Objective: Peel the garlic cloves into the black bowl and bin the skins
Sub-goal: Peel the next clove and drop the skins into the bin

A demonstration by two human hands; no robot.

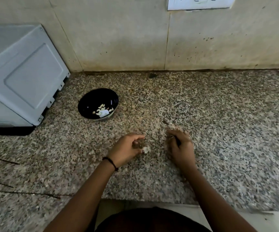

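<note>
Garlic piece (145, 149) is pinched in the curled fingers (138, 136) of the left hand (127, 148), near the surface (219, 114); the grip of the blurred right hand (180, 144) cannot be told. Peeling is judged underway; next, the bared clove must be dropped into the bowl (97, 97) beyond those fingers.

Speckled granite counter (219, 114), black bowl (93, 99) on it, grey appliance (23, 72) at left

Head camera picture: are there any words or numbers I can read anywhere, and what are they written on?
None: no word, number or brand mark can be read anywhere.
The white socket plate on the wall is plain.
The grey appliance shows only bare panels.
The black bowl carries no label.
</note>
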